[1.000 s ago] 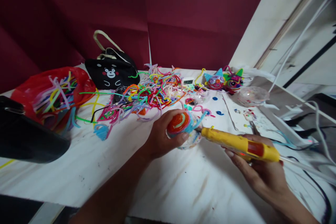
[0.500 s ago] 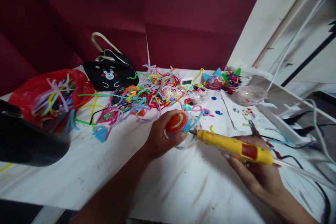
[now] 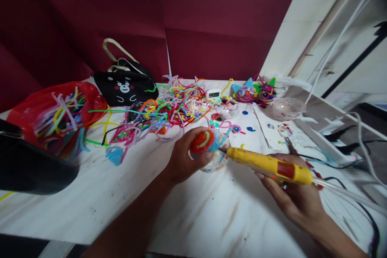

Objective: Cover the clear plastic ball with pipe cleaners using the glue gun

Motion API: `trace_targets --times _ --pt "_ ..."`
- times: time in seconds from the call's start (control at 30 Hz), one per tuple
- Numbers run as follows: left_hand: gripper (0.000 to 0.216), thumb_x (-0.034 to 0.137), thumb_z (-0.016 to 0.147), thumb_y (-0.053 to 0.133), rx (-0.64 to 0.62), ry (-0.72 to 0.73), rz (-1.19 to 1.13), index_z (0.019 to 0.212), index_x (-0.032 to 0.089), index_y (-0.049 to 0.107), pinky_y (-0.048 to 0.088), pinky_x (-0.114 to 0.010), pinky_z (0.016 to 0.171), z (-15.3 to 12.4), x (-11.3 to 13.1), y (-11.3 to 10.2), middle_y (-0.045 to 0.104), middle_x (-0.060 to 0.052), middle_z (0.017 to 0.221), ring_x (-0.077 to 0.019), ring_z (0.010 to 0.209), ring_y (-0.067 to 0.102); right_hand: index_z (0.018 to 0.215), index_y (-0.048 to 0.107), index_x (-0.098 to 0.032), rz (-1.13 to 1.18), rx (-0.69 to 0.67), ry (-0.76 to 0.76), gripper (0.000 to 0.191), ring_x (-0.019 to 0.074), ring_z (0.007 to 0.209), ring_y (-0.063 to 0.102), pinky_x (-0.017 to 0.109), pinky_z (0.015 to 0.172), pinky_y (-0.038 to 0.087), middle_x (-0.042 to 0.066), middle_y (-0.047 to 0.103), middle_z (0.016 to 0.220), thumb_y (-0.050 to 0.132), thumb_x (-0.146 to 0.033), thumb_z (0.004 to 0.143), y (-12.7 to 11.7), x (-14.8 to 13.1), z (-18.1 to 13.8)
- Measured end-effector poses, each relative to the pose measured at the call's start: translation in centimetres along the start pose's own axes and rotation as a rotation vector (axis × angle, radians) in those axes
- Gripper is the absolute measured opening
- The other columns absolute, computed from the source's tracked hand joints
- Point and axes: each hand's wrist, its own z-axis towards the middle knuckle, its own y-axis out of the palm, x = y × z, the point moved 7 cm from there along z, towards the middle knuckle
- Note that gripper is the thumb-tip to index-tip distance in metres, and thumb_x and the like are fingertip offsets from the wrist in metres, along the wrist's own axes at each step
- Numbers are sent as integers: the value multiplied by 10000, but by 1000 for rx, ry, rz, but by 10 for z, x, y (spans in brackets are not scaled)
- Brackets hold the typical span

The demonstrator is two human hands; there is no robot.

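My left hand (image 3: 184,155) is closed around a clear plastic ball (image 3: 217,162) partly covered with pipe cleaners. An orange coil (image 3: 202,142) with a pale curved strip shows on it, and a light-blue pipe cleaner (image 3: 222,139) sticks out to the right. My right hand (image 3: 298,193) grips a yellow hot glue gun (image 3: 260,160) with a clear glue stick (image 3: 344,195) coming out of its back end. The gun's metal nozzle is close to the blue pipe cleaner; whether they touch I cannot tell.
Behind lies a tangled heap of pipe cleaners (image 3: 178,105). A red bag (image 3: 21,107) and a black bag (image 3: 133,88) stand to the left. Two decorated balls (image 3: 244,93) sit at the back near a clear bowl (image 3: 287,109). Pliers (image 3: 290,147) and cables lie at right.
The glue gun's nozzle has drawn slightly away from the blue pipe cleaner on the ball. Both hands keep their holds, and the camera view has shifted a little.
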Motion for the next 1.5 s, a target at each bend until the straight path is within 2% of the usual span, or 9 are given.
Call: trace_targets --times 0.17,0.33,0.47,0.7,1.0,1.1,1.27,1.5 --pt "459 343 800 702 2 -16 -17 1226 211 590 496 -316 926 -1 -1 0 664 -83 1177 -234 1049 641 1063 595 -288 25 20 9 248 190 853 630 293 687 594 38 579 1029 680 -171 860 0 -3 3" --pt "457 335 789 703 12 -38 -55 1218 214 599 490 -312 938 -1 -3 -1 657 -80 1203 -231 1063 635 1093 570 -282 91 28 96 287 200 840 657 300 640 610 55 567 1069 696 -186 854 -1 6 2" --pt "448 337 788 705 13 -70 -99 1207 212 605 489 -305 944 0 -5 0 661 -75 1195 -228 1067 630 1103 572 -290 163 18 123 262 215 856 687 327 663 621 66 544 1121 679 -224 874 1 11 0" --pt "456 354 777 712 15 -103 -93 1196 212 606 500 -291 909 0 -8 2 670 -65 1149 -217 1030 632 1042 591 -276 39 9 44 214 189 794 651 275 577 580 48 571 1033 663 -174 868 2 -5 4" --pt "461 365 771 714 20 -115 -96 1186 193 607 516 -289 891 0 -8 1 678 -75 1123 -217 1017 640 1128 562 -282 -78 -15 -142 295 219 926 633 333 755 594 49 570 1049 620 -138 877 2 -21 5" --pt "468 388 769 727 20 -126 -119 1177 194 607 525 -291 876 0 -9 1 676 -77 1123 -217 1004 645 1123 561 -285 -61 -35 -109 298 216 914 633 326 744 592 46 575 1044 627 -131 876 3 -20 6" --pt "475 401 767 736 13 -130 -133 1175 194 611 532 -308 884 0 -11 2 683 -77 1113 -233 1019 648 1094 564 -286 -2 -28 -39 272 156 745 630 240 567 562 31 569 1023 623 -123 884 3 -15 7" --pt "475 393 769 727 -7 -138 -154 1186 202 605 520 -299 885 -1 -11 3 670 -73 1135 -222 1010 639 1160 523 -292 51 18 51 337 195 829 658 292 636 598 46 571 1063 676 -198 875 -1 0 6"
